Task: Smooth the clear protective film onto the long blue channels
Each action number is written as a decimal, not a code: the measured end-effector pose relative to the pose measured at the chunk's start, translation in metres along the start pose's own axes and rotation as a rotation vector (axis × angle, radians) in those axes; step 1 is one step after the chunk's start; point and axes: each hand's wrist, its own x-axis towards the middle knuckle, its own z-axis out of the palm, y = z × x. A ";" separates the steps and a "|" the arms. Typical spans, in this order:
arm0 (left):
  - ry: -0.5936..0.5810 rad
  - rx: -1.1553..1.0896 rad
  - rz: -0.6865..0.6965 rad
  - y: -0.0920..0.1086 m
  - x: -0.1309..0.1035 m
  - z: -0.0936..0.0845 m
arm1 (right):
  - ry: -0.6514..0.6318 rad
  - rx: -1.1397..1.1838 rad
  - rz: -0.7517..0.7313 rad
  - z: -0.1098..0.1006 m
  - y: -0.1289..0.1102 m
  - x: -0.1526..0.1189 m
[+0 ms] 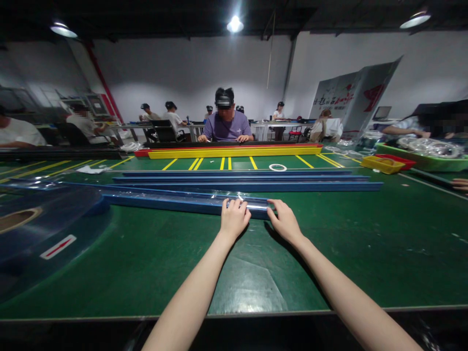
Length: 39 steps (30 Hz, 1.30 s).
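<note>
A long blue channel strip (pixel 164 202) lies slantwise on the green table, its right end in front of me. Shiny clear film (pixel 215 196) runs along its trough. My left hand (pixel 234 219) grips the strip a little short of that end, fingers curled over the far side. At the very end, my right hand (pixel 285 222) holds the strip between thumb and fingers. Its fingertips touch the rim; the undersides of both hands are hidden. Just behind lie several more blue channel strips (pixel 248 186), parallel to the table's far edge.
A big roll of clear bluish film (pixel 80 214) lies flat at the left. Yellow strips (pixel 234 152) lie farther back, before a seated person (pixel 228 124). A white ring (pixel 278 167), a yellow tray (pixel 382 164) and a green bin (pixel 438 162) of coiled material stand rightward.
</note>
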 end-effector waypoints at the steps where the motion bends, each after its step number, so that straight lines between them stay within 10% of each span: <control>1: 0.001 -0.002 -0.003 0.000 0.000 0.000 | -0.001 -0.028 -0.001 -0.001 0.000 0.000; 39: -0.164 0.072 -0.069 -0.032 0.001 -0.013 | -0.092 -0.072 -0.093 -0.008 0.000 0.000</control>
